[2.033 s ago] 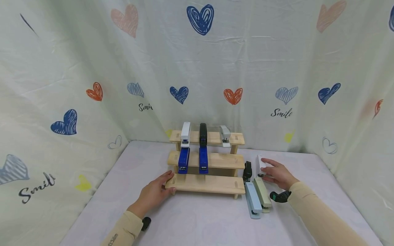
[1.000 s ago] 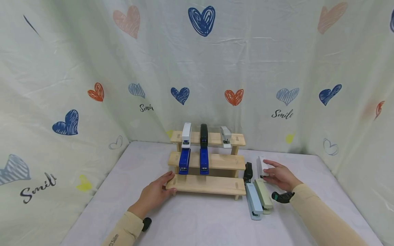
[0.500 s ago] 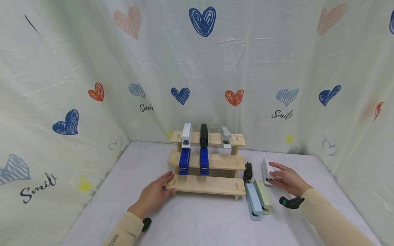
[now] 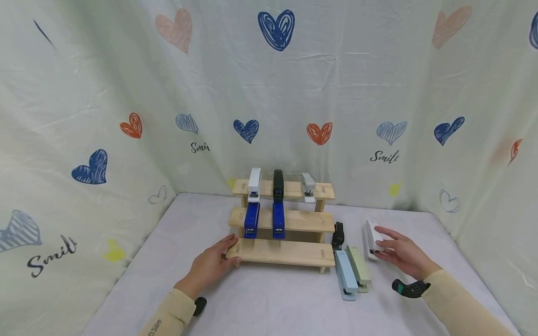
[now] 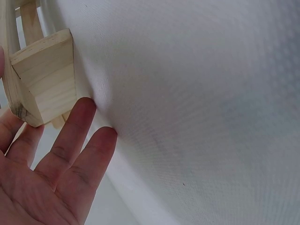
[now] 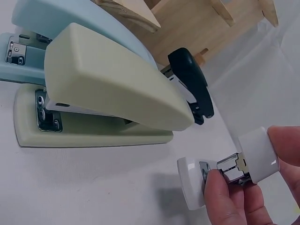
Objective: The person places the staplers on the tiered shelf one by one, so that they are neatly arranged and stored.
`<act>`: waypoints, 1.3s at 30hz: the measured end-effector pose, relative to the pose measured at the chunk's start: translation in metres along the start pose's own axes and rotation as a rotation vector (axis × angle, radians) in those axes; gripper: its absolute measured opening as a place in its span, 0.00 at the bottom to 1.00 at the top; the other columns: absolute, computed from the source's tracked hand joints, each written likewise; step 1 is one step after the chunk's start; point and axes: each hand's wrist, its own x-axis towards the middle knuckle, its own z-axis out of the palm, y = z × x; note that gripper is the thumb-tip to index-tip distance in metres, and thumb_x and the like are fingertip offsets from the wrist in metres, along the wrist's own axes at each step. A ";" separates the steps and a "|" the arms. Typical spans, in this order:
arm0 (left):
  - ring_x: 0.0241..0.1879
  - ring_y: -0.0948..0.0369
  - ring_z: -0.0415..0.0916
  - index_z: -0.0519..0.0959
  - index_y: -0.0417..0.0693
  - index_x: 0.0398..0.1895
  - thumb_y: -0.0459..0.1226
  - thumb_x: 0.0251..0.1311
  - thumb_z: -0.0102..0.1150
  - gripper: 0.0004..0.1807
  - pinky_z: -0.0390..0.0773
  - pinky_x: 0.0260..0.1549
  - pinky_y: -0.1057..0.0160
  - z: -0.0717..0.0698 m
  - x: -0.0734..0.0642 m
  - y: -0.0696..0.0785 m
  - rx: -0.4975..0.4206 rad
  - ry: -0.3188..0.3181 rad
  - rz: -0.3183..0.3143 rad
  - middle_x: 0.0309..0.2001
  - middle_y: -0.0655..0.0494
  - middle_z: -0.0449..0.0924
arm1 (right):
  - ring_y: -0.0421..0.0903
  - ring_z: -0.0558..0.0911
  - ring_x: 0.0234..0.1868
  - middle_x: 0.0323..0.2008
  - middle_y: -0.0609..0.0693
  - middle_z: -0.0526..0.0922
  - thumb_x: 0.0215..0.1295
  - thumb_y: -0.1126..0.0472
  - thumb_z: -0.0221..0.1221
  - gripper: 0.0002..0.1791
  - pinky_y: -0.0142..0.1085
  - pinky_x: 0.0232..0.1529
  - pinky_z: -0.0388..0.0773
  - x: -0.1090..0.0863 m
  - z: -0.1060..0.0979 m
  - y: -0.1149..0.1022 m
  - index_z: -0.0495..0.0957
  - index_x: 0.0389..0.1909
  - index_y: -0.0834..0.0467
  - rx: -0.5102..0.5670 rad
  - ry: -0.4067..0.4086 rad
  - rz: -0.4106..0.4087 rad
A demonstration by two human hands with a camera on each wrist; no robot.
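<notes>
My left hand (image 4: 211,267) grips the left end of the lowest step of a three-tier wooden stand (image 4: 281,253). In the left wrist view, two straight fingers (image 5: 77,136) reach past the wood to the tabletop. My right hand (image 4: 407,255) holds a white stapler (image 4: 372,239) between thumb and fingers, right of the other loose staplers. The right wrist view shows its white top (image 6: 260,154) under the thumb and its jaws apart, fingertips between them. Closest to this hand are a pale green stapler (image 4: 358,267), a light blue stapler (image 4: 346,273) and a black stapler (image 4: 338,234).
On the top tier stand a white stapler (image 4: 254,183), a black stapler (image 4: 278,183) and a small grey-white stapler (image 4: 308,185). Two dark blue staplers, one left (image 4: 251,219) and one right (image 4: 279,219), are on the middle tier. A heart-printed curtain (image 4: 349,84) hangs behind the table.
My right hand has drawn the white stapler rightward and nearer to me, away from the pale green and black staplers. The left hand keeps its place at the stand.
</notes>
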 end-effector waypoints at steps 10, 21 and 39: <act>0.42 0.61 0.81 0.73 0.50 0.70 0.49 0.60 0.70 0.35 0.79 0.36 0.57 -0.001 0.000 0.003 0.000 0.000 -0.010 0.72 0.59 0.66 | 0.52 0.74 0.55 0.77 0.66 0.34 0.76 0.67 0.50 0.38 0.48 0.58 0.74 -0.011 0.000 -0.007 0.43 0.79 0.61 -0.031 -0.001 -0.006; 0.42 0.60 0.81 0.73 0.50 0.70 0.50 0.59 0.70 0.36 0.79 0.37 0.57 -0.001 0.001 0.001 0.002 0.005 -0.008 0.71 0.59 0.66 | 0.52 0.70 0.59 0.77 0.66 0.35 0.77 0.65 0.49 0.34 0.47 0.57 0.75 -0.019 0.012 -0.025 0.47 0.79 0.61 -0.095 -0.048 -0.111; 0.42 0.61 0.81 0.73 0.50 0.69 0.49 0.60 0.70 0.35 0.79 0.35 0.58 0.001 0.000 0.001 -0.005 0.007 -0.007 0.72 0.59 0.66 | 0.56 0.69 0.62 0.73 0.66 0.47 0.74 0.63 0.56 0.37 0.49 0.58 0.74 -0.034 0.058 -0.054 0.52 0.78 0.61 -0.115 -0.140 -0.165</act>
